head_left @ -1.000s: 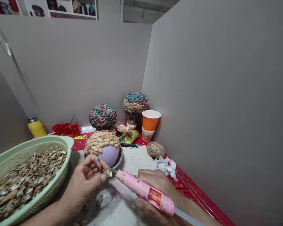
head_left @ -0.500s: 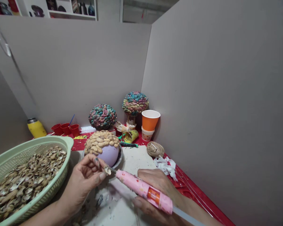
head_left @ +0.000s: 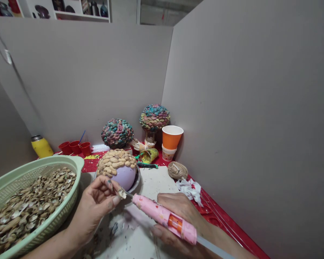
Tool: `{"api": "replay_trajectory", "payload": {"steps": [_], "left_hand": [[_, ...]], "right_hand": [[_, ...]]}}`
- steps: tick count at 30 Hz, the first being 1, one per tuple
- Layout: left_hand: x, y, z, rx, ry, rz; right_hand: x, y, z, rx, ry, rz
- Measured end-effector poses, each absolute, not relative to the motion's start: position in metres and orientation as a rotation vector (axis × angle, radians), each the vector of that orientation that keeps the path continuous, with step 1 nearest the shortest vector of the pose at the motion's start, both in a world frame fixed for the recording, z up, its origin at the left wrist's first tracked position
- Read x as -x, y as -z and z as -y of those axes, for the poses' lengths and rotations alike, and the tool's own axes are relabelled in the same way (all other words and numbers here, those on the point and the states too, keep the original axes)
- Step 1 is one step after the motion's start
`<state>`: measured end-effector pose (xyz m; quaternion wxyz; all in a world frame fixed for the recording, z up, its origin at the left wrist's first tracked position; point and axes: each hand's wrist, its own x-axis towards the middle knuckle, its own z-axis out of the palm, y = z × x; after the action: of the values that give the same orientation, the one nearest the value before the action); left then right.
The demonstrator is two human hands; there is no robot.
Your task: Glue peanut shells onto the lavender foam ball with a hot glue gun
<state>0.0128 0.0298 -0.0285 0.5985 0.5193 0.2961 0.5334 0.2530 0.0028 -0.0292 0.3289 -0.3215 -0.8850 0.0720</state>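
Between the thumb and fingers of my left hand point(head_left: 98, 201) is a peanut shell half point(head_left: 121, 193), its pale hollow side showing. My right hand point(head_left: 178, 212) is wrapped round a pink glue gun point(head_left: 153, 212), with a clear glue stick point(head_left: 213, 248) coming out of its back end. The gun's metal nozzle meets the shell or sits right at it. Just beyond my left hand, a lilac balloon point(head_left: 125, 177) rests in a round bowl, its top and left covered with peanut shells point(head_left: 113, 162).
A green basket point(head_left: 79, 163) of shells stands at left. Behind are red cups point(head_left: 85, 148), two painted shell balls point(head_left: 117, 133) point(head_left: 154, 117), an orange paper cup point(head_left: 172, 138) and a yellow jar point(head_left: 41, 146). Twine point(head_left: 177, 170) and crumpled tissue point(head_left: 189, 189) lie right, beside the grey partition point(head_left: 245, 108).
Almost nothing differs. Both hands keep the shell and the glue gun nozzle together, with only a very slight shift of the shell and the view.
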Motion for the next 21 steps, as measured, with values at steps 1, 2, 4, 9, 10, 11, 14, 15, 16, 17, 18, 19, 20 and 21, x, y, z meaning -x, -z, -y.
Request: {"api": "replay_trajectory", "payload": {"steps": [1, 2, 4, 9, 10, 11, 14, 15, 16, 17, 18, 19, 20, 21], "left_hand": [[-0.013, 0.0279, -0.0298, -1.201, -1.241, -0.692], [-0.0132, 0.0275, -0.0298, -1.198, -1.244, -0.695], [-0.0132, 0.0273, -0.03, -1.192, -1.248, -0.704], [-0.0115, 0.0299, -0.0297, -1.204, -1.247, -0.711], [-0.0113, 0.0304, -0.0295, -1.21, -1.248, -0.709], [-0.0112, 0.0306, -0.0295, -1.214, -1.251, -0.708], [-0.0112, 0.0305, -0.0302, -1.213, -1.256, -0.713], [-0.0112, 0.0303, -0.0306, -1.212, -1.255, -0.712], [-0.0112, 0.0301, -0.031, -1.212, -1.253, -0.711], [-0.011, 0.03, -0.0313, -1.213, -1.251, -0.71], [-0.0108, 0.0299, -0.0315, -1.215, -1.25, -0.709], [-0.0106, 0.03, -0.0314, -1.218, -1.25, -0.709], [-0.0103, 0.03, -0.0313, -1.22, -1.249, -0.712], [-0.0101, 0.0301, -0.0311, -1.22, -1.249, -0.717]], "right_hand": [[-0.2529, 0.0292, -0.003, 0.845, -0.184, 2.314], [-0.2529, 0.0292, -0.0033, 0.853, -0.181, 2.312], [-0.2528, 0.029, -0.0034, 0.867, -0.185, 2.315], [-0.2524, 0.0281, -0.0023, 0.872, -0.203, 2.321], [-0.2523, 0.0282, -0.0022, 0.873, -0.199, 2.321], [-0.2522, 0.0284, -0.0021, 0.874, -0.195, 2.325], [-0.2525, 0.0295, -0.0022, 0.863, -0.187, 2.339], [-0.2527, 0.0299, -0.0023, 0.859, -0.189, 2.346], [-0.2529, 0.0302, -0.0024, 0.857, -0.195, 2.347], [-0.2531, 0.0305, -0.0026, 0.857, -0.202, 2.344], [-0.2532, 0.0307, -0.0028, 0.861, -0.21, 2.346], [-0.2532, 0.0308, -0.003, 0.863, -0.213, 2.348], [-0.2531, 0.0308, -0.0032, 0.867, -0.214, 2.35], [-0.2529, 0.0306, -0.0034, 0.871, -0.21, 2.35]]}}
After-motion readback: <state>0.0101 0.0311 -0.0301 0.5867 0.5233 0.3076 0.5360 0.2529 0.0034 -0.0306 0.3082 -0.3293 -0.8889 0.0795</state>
